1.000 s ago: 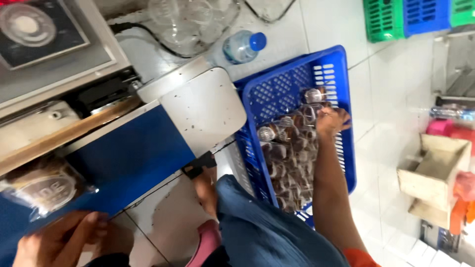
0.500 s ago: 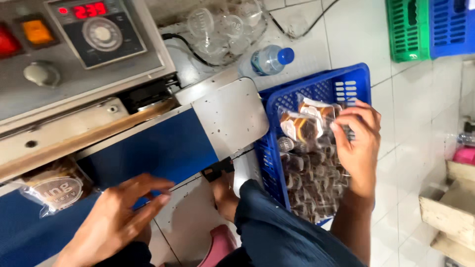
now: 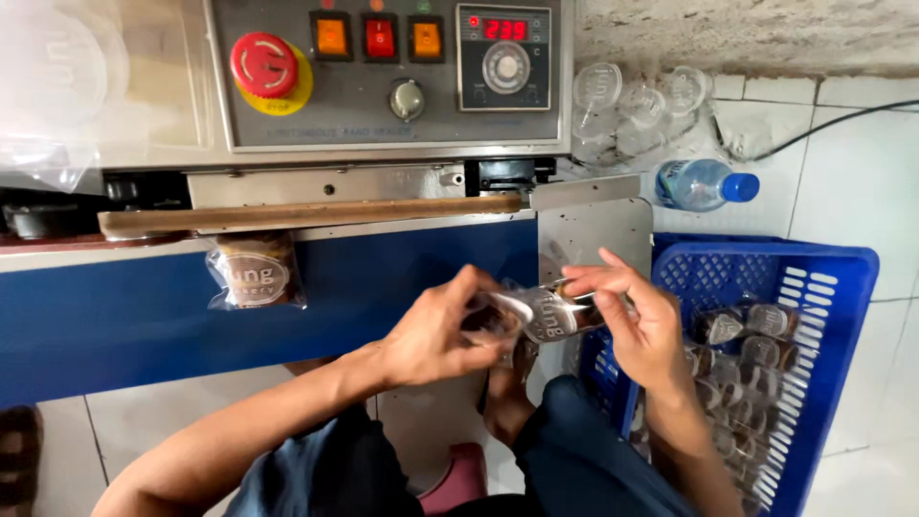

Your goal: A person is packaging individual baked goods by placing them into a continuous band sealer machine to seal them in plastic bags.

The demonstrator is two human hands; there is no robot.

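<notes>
At frame centre, a clear packet (image 3: 546, 311), contents seemingly dark, is pinched between the left hand (image 3: 440, 330) and right hand (image 3: 641, 321), forearms raised.

pouch (image 3: 550, 311): clear glossy plastic film, crinkled | crate (image 3: 823, 287): blue moulded plastic, slotted, slight sheen | sealer panel (image 3: 383, 115): grey matt metal | guide plate (image 3: 593, 225): bare dull steel | bottle (image 3: 704, 185): clear plastic | floor (image 3: 852, 191): white glazed tile

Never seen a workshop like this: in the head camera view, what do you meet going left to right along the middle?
Packet hanging in the machine → left hand → clear packet held in both hands → right hand → blue basket of packets.
</notes>
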